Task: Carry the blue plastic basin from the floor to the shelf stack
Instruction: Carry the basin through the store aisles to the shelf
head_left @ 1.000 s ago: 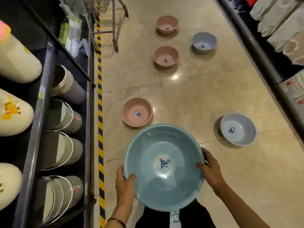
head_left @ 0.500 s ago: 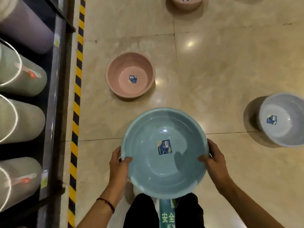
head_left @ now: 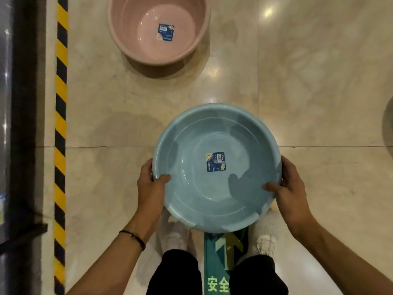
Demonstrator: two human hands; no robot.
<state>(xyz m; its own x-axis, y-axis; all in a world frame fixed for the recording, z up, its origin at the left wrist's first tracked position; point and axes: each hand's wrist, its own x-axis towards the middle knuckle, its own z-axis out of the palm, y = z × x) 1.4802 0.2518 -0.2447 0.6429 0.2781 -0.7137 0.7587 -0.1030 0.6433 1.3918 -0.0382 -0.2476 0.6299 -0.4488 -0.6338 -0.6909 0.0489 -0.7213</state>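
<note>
The blue plastic basin point(head_left: 217, 167) is round, with a dark blue sticker in its bottom, and it is held level over the floor in front of my legs. My left hand point(head_left: 152, 184) grips its left rim, thumb inside the bowl. My right hand point(head_left: 286, 188) grips the right rim the same way. The shelf point(head_left: 19, 124) shows only as a dark frame along the left edge; the stack on it is out of view.
A pink basin point(head_left: 158, 28) sits on the beige tiled floor just ahead. A yellow-black hazard stripe point(head_left: 60, 124) runs along the shelf base. A grey basin's edge point(head_left: 388, 126) shows at far right. A green floor sticker point(head_left: 223, 262) lies between my feet.
The view has tilted further down and moved forward. The pink basin is now closer and the shelf contents have left the frame. Both hands keep the same hold on the basin.
</note>
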